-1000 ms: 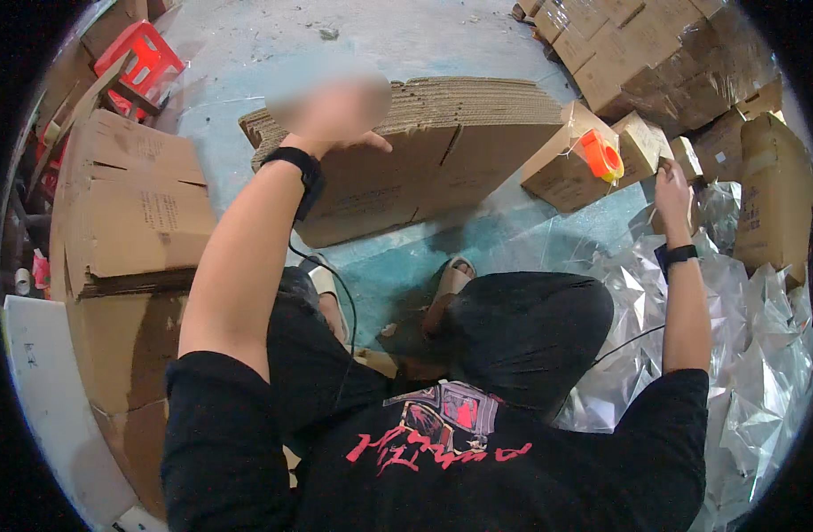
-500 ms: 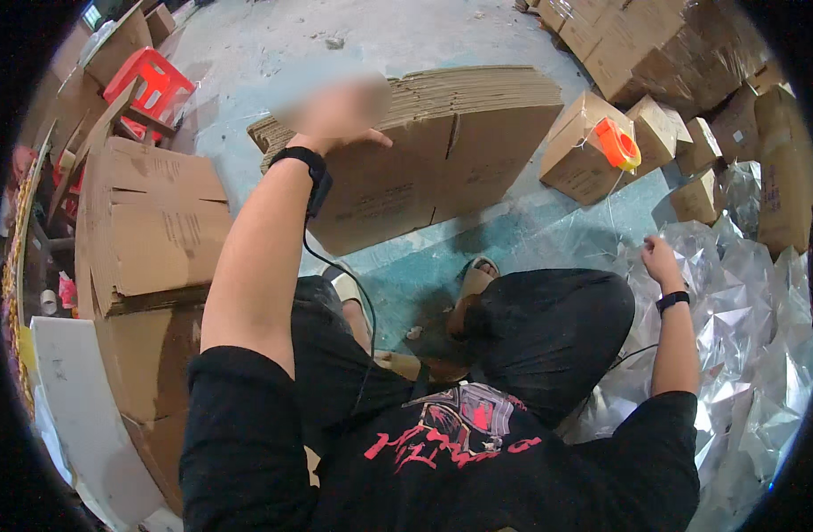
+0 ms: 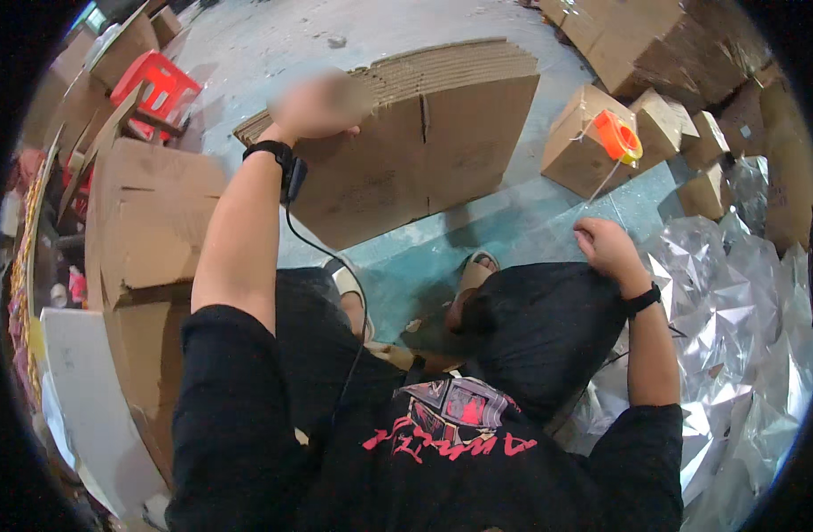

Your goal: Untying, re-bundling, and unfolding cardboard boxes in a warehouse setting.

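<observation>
A thick stack of flattened cardboard boxes [image 3: 459,133] stands on edge on the floor in front of my feet. My left hand [image 3: 322,105] is over its upper left edge, with the thumb tip against the near face; most of the fingers are blurred. My right hand [image 3: 608,244] is closed above my right knee. From an orange and yellow ring-shaped dispenser [image 3: 617,137], a thin pale string [image 3: 604,179] runs taut down to its fingertips. The dispenser rests against a small carton [image 3: 573,142] at the right.
Cartons [image 3: 162,213] are piled at my left, beside a white panel [image 3: 87,399]. A red plastic stool [image 3: 158,89] is at the far left. Crinkled silvery sheeting [image 3: 726,310] lies at my right. Larger wrapped cartons [image 3: 655,44] stand at the far right.
My right hand has moved left and a little up, from over the silvery sheeting to the string, which now slants toward it. The cardboard stack leans slightly differently, with my left hand still on it.
</observation>
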`<action>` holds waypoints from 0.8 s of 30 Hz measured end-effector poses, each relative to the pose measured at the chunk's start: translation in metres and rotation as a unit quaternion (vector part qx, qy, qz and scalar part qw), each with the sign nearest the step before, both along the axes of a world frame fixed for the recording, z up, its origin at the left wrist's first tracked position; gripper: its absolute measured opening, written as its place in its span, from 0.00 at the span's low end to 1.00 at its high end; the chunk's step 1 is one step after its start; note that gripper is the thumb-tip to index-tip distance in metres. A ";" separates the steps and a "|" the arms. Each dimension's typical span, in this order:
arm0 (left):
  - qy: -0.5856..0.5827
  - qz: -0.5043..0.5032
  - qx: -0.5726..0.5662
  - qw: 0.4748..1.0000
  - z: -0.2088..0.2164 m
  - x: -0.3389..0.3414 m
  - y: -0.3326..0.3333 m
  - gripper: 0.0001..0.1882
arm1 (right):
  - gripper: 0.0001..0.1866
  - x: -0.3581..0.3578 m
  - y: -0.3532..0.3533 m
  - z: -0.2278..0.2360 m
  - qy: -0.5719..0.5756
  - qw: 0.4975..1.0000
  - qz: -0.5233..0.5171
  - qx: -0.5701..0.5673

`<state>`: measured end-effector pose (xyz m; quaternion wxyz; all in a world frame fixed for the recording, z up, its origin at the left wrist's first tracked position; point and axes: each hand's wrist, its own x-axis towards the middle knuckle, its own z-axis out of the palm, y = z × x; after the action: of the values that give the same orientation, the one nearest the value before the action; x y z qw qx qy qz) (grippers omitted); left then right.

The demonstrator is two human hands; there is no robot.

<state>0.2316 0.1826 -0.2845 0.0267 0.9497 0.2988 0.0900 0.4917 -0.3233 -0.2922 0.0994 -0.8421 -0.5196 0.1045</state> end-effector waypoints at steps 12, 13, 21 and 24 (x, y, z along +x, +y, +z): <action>-0.135 0.246 -0.026 0.959 0.002 -0.152 0.024 0.71 | 0.11 -0.007 0.011 -0.017 -0.005 0.998 0.036 -0.045; -0.146 0.286 -0.043 0.946 -0.001 -0.156 0.017 0.72 | 0.10 -0.010 0.009 -0.020 0.015 0.998 0.023 -0.061; -0.113 0.597 -0.110 0.786 0.015 -0.165 -0.015 0.71 | 0.08 -0.008 0.010 -0.031 0.035 0.998 0.026 -0.044; -0.077 0.685 -0.088 0.719 0.001 -0.190 -0.001 0.73 | 0.08 -0.006 0.010 -0.038 0.028 0.998 0.052 -0.030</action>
<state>0.0412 0.1820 -0.2839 0.0640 0.4689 0.8713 0.1298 0.4854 -0.3133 -0.3305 0.0826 -0.8131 -0.5568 0.1485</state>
